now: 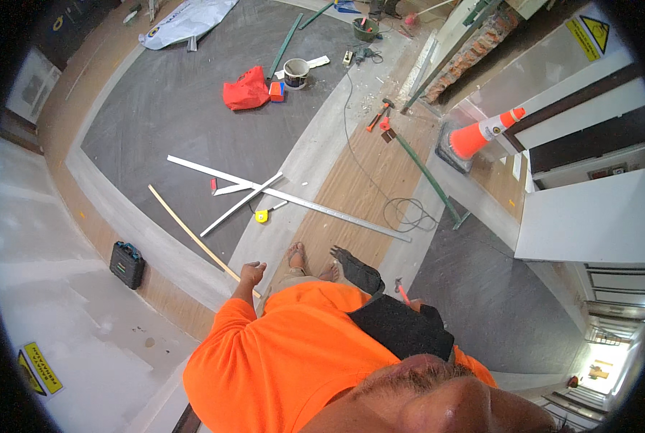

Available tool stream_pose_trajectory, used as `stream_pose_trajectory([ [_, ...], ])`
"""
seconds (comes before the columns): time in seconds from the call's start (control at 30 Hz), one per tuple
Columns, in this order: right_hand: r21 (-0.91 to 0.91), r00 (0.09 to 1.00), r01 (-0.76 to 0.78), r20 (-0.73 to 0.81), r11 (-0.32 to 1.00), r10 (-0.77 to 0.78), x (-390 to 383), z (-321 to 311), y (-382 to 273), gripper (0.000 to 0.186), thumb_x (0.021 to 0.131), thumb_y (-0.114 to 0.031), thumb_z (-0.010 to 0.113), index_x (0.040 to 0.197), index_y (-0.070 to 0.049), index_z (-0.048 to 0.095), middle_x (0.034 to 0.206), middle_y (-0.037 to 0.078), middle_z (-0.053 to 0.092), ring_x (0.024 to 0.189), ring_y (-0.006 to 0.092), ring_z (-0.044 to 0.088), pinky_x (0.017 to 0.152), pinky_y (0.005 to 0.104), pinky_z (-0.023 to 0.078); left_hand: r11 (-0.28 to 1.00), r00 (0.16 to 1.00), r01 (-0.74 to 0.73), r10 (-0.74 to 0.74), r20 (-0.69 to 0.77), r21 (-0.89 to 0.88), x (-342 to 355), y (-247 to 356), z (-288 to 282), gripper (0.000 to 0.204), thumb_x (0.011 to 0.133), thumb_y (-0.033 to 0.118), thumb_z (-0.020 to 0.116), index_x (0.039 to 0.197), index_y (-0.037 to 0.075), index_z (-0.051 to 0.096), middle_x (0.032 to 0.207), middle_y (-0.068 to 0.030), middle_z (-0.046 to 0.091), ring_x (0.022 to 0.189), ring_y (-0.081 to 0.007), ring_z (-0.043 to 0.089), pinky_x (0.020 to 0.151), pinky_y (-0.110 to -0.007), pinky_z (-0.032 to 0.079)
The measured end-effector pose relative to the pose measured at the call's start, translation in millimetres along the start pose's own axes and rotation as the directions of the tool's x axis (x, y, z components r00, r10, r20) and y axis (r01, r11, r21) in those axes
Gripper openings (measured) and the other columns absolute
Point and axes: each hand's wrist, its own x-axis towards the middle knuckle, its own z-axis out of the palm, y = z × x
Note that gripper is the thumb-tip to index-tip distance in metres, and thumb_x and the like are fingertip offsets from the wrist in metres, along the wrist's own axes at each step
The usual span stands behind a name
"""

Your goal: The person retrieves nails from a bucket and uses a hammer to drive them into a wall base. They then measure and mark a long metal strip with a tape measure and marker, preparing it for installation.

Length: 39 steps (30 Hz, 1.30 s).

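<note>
My left hand point(253, 271) hangs beside the orange shirt, fingers loosely apart and holding nothing visible, above a long pale strip point(192, 235) on the floor. My right hand point(413, 304) is closed on a red-handled hammer point(402, 289) at my right side, beside a black tool pouch point(360, 272) at my waist. In front of my sandalled feet point(296, 254) lie a long metal straightedge point(337, 215), crossed white pieces point(232, 209), a small red tool point(214, 186) and a yellow tape measure point(262, 215).
Farther off are a red bag point(244, 90), bucket point(295, 72), tarp point(186, 23), hammer point(380, 115) and loose cable point(409, 212). At right stand an orange cone point(480, 136) and a white panel point(586, 216), near a green bar point(423, 169). A black case point(126, 265) rests at left.
</note>
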Motion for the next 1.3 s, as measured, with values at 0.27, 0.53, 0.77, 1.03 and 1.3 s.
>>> stream_pose_trajectory([
  [0.27, 0.091, 1.000, -0.010, 0.010, 0.996, 0.009, 7, 13, 29, 0.029, 0.085, -0.029, 0.065, 0.085, 0.001, 0.066, 0.064, 0.007, 0.059, 0.055, 0.0206, 0.056, 0.052, 0.0392, 0.042, 0.998, 0.995, -0.053, 0.049, -0.091, -0.042, -21, -17, 2, 0.059, 0.085, 0.043, 0.067, 0.123, -0.002, 0.061, 0.110, -0.0258, 0.066, 0.106, -0.0312, 0.066, 0.090, -0.036, 0.051],
  [0.53, 0.162, 0.994, -0.113, 0.004, 0.980, 0.113, 3, 4, 94, 0.029, 0.085, -0.028, 0.065, 0.084, 0.001, 0.065, 0.063, 0.007, 0.058, 0.054, 0.0204, 0.056, 0.051, 0.0389, 0.042, 0.995, 0.986, -0.017, 0.000, -0.167, -0.101, -55, -25, 10, 0.059, 0.084, 0.039, 0.071, 0.125, -0.002, 0.060, 0.099, -0.0241, 0.070, 0.086, -0.0267, 0.070, 0.072, -0.037, 0.056],
  [0.77, 0.199, 0.980, -0.200, 0.018, 0.960, 0.200, 3, 12, 137, 0.029, 0.085, -0.028, 0.066, 0.082, 0.001, 0.065, 0.062, 0.006, 0.058, 0.054, 0.0202, 0.055, 0.050, 0.0386, 0.042, 0.997, 0.989, -0.069, 0.073, -0.132, 0.035, -72, -6, 4, 0.065, 0.082, 0.038, 0.073, 0.128, -0.005, 0.056, 0.104, -0.0238, 0.069, 0.081, -0.0262, 0.070, 0.072, -0.035, 0.056],
  [1.03, 0.263, 0.991, -0.135, 0.040, 0.955, 0.129, 11, 50, 103, 0.028, 0.085, -0.027, 0.066, 0.081, 0.001, 0.064, 0.062, 0.006, 0.058, 0.053, 0.0200, 0.055, 0.049, 0.0383, 0.042, 0.980, 0.980, -0.139, 0.157, -0.124, 0.143, -55, 23, -6, 0.065, 0.082, 0.038, 0.073, 0.128, -0.005, 0.056, 0.101, -0.0211, 0.071, 0.092, -0.0234, 0.069, 0.079, -0.034, 0.053],
  [1.3, 0.270, 0.993, -0.114, 0.035, 0.956, 0.108, 4, 67, 71, 0.028, 0.085, -0.027, 0.066, 0.080, 0.000, 0.064, 0.061, 0.006, 0.057, 0.052, 0.0198, 0.054, 0.049, 0.0380, 0.042, 0.981, 0.987, -0.156, 0.160, -0.030, 0.115, -44, 85, -18, 0.065, 0.082, 0.041, 0.072, 0.128, -0.002, 0.057, 0.105, -0.0219, 0.070, 0.098, -0.0265, 0.069, 0.085, -0.035, 0.052],
])
